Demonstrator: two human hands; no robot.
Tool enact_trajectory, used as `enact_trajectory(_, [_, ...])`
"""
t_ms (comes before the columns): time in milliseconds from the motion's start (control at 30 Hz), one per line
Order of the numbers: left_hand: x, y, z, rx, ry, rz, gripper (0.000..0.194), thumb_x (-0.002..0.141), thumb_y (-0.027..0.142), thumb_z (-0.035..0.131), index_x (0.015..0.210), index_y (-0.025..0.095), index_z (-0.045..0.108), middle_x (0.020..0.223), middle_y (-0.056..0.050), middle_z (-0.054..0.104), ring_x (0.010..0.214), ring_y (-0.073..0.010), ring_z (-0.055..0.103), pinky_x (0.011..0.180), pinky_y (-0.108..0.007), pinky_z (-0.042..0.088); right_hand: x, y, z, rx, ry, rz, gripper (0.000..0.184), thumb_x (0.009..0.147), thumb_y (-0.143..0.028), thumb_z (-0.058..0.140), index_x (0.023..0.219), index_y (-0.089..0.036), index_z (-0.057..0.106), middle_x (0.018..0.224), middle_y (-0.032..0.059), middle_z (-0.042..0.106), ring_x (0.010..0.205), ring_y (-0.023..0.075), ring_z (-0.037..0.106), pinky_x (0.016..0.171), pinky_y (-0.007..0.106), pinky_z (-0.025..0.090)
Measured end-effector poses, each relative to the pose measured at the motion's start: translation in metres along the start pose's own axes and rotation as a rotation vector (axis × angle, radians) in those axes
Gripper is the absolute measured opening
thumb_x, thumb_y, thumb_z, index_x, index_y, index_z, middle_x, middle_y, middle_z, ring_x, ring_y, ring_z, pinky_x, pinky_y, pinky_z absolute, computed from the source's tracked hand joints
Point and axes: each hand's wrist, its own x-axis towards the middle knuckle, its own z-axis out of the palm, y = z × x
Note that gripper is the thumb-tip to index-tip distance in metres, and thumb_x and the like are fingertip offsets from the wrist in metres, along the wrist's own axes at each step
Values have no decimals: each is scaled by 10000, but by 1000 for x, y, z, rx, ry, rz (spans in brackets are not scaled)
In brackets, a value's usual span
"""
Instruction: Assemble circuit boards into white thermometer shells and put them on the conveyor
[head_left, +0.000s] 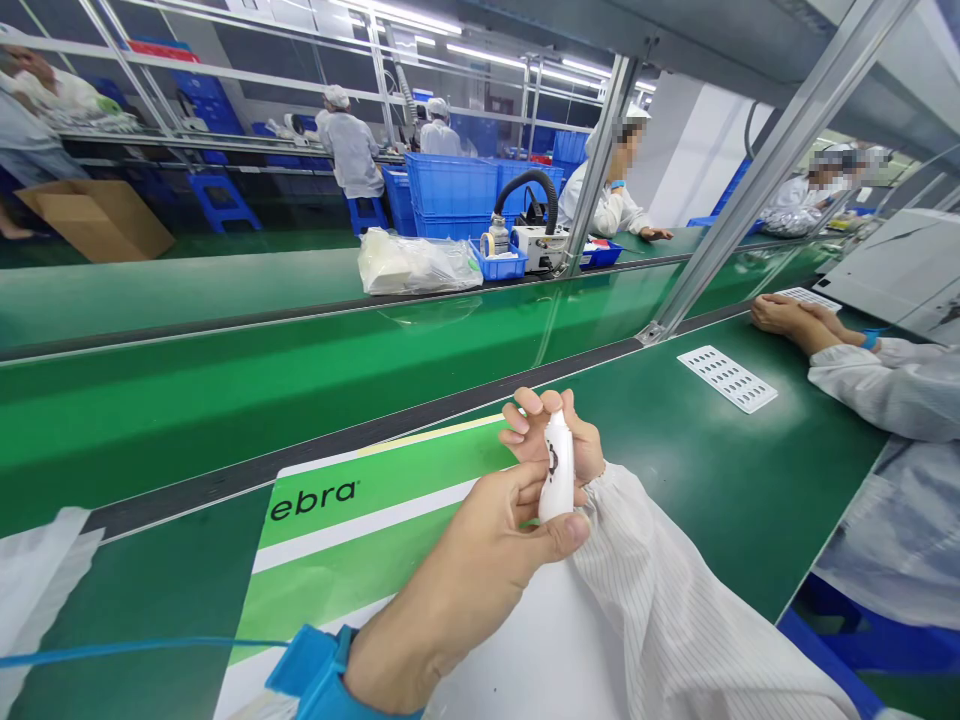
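Upright between my hands is a small white handheld device (556, 485) with a narrow tip and dark markings or openings on its left side. My left hand (499, 545), with a blue strap at the wrist, grips its lower body between thumb and fingers. Behind the device, my right hand (581, 440) closes on its narrow top with the fingertips, the other fingers curled; part of that hand is hidden by the device. Below them lies a green and white printed sheet (330, 545) lettered "ebra".
A white tray with rows of small dark pieces (727, 379) lies to the right. Beyond it rest a co-worker's hands (787, 315). A metal post (720, 210) rises from the bench edge. A plastic bag (416, 265) and blue crates (454, 190) stand across the green conveyor belt (225, 390).
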Motion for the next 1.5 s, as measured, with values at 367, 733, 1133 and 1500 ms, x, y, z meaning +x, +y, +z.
enact_trajectory(367, [3, 4, 2, 78, 12, -56, 320, 804, 428, 701, 975, 163, 652, 1018, -71, 634, 1014, -243, 555, 897, -359, 422, 6, 1, -4, -21, -49, -8, 272, 855, -441, 667, 727, -215, 585, 885, 14, 409, 750, 140, 395, 666, 269, 382])
enact_trajectory(733, [9, -11, 0, 215, 219, -136, 269, 882, 462, 584, 948, 202, 560, 764, -5, 567, 749, -173, 509, 731, -306, 401, 11, -2, -3, -95, -93, 12, 273, 835, -430, 684, 707, -205, 599, 867, 12, 402, 701, 128, 380, 615, 262, 342])
enact_trajectory(1133, [2, -29, 38, 129, 243, -88, 275, 843, 373, 636, 1029, 199, 534, 984, -53, 589, 909, -204, 533, 783, -303, 429, 2, -1, -2, -15, -102, 65, 359, 792, -341, 690, 587, -182, 441, 798, 12, 364, 691, 143, 370, 638, 286, 356])
enact_trajectory(1500, [-2, -28, 41, 376, 412, -142, 572, 818, 396, 627, 1365, 296, 490, 840, -18, 541, 689, -176, 462, 606, -276, 374, 3, -4, -3, -19, 11, 17, 332, 735, -253, 646, 591, -190, 353, 755, 6, 313, 652, 149, 318, 606, 300, 363])
